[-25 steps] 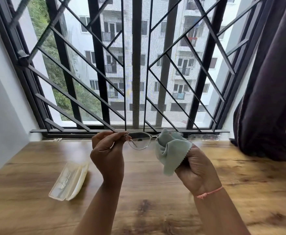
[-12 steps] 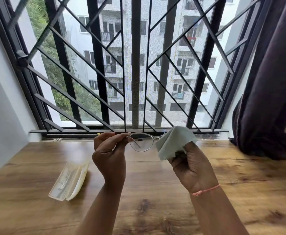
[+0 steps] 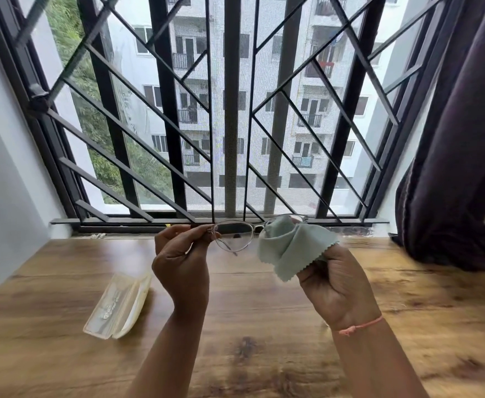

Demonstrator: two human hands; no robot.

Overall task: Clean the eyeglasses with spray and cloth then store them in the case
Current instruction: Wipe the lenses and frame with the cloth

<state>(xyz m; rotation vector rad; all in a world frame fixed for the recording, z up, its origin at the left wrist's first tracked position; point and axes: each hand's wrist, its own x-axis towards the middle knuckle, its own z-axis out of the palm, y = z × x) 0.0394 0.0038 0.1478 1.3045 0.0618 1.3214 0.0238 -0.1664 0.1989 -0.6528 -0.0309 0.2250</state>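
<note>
While one pair of clear-framed eyeglasses point(image 3: 237, 235) is held up in the air above the far edge of the wooden table point(image 3: 264, 326), two hands share the work on it. The left hand point(image 3: 182, 264) pinches the frame's left end between thumb and forefinger, with the other fingers curled loosely behind. The left lens is bare and see-through. The right lens is almost wholly wrapped by a single pale green cleaning cloth point(image 3: 290, 248) with a zigzag-cut edge, so only a bit of rim shows above the fabric. The right hand point(image 3: 334, 285) grips this cloth; its fingertips are buried in the folds, so whether they press on the lens from both sides cannot be told. A thin pink string bracelet point(image 3: 360, 326) circles the right wrist.

One eyeglass case point(image 3: 119, 307), translucent and cream-coloured, lies on the table to the left of the left forearm, well apart from the glasses; its lid looks partly ajar, though this is hard to judge.

Behind the glasses runs the window sill, and above it a window with a black metal grille point(image 3: 226, 110) of upright and slanting bars. Through it a white apartment block and green trees are visible. A dark purple curtain point(image 3: 459, 139) hangs at the right, its lower end bunched on the table's far right corner.
</note>
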